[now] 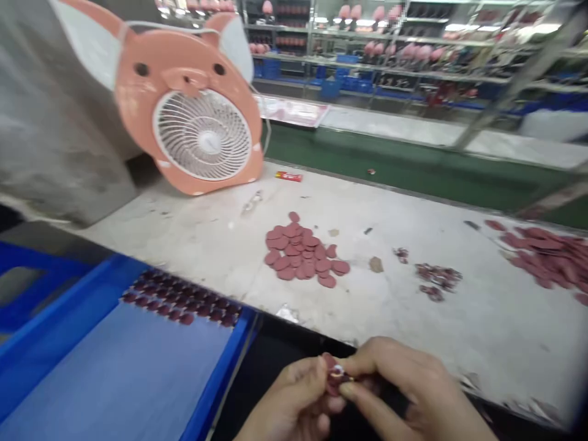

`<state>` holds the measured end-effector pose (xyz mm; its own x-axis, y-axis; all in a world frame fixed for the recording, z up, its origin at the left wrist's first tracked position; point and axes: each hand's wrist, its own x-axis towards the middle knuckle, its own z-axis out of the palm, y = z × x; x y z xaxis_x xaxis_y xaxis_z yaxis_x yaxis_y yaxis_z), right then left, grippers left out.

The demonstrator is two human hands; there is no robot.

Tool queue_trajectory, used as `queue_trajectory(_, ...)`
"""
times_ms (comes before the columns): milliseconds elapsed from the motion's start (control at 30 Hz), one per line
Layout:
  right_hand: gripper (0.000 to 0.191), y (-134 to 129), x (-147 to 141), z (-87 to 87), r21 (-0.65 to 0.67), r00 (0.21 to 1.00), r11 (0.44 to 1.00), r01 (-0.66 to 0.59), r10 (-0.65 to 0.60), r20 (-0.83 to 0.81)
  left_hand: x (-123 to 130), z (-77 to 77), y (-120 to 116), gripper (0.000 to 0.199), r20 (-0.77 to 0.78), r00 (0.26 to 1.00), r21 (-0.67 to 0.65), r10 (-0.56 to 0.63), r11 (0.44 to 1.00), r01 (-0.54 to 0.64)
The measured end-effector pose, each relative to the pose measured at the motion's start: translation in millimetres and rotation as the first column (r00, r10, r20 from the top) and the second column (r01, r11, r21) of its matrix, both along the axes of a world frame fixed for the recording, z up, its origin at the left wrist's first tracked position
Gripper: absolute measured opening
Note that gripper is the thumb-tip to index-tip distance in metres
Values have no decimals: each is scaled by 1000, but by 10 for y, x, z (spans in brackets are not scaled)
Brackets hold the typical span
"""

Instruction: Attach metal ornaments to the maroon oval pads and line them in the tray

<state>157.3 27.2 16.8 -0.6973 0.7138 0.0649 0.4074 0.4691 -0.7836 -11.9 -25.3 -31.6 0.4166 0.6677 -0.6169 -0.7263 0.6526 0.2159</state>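
Near the table's front edge, my left hand (298,392) pinches a dark red oval piece (329,361) between thumb and fingers. My right hand (399,380) is closed against the same piece, its thumb and forefinger pinching a small shiny bit (339,371) at its face. Exactly what that bit is cannot be made out. Beyond my hands lies a loose pile of flat dark red ovals (301,251). To its right is a small heap of shiny dark metallic bits (438,277).
A blue tray (220,373) at lower left holds rows of dark red pieces (179,297) on a pale sheet. An orange pig-shaped fan (193,110) stands at back left. More red ovals (551,254) lie at right. A green conveyor belt (390,159) runs behind the white tabletop (220,245).
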Motion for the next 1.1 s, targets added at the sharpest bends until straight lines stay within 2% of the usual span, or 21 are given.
queue_trajectory(100, 14, 42, -55, 64, -42, 999, 999, 24, -26, -46, -1, 45, 34, 29, -16, 1000, -75, 12, 997, -13)
queue_trajectory(267, 9, 44, -39, 46, -47, 995, 997, 68, -71, -75, 98, 65, 14, 29, -84, 985, -118, 152, 980, -162)
queue_trajectory(633, 10, 24, -21, 51, -62, 993, 994, 86, -90, -77, 88, 142, 71, 30, -88, 992, -116, 91, 988, -101)
queue_trajectory(867, 11, 15, 1, 50, -72, 994, 994, 81, -86, -68, 100, 54, 22, 29, -97, 986, -94, 136, 985, -145)
queue_trajectory(1100, 10, 8, -16, 36, -69, 990, 993, 98, -104, -92, 95, 12, -2, 28, -84, 988, -96, 130, 986, -138)
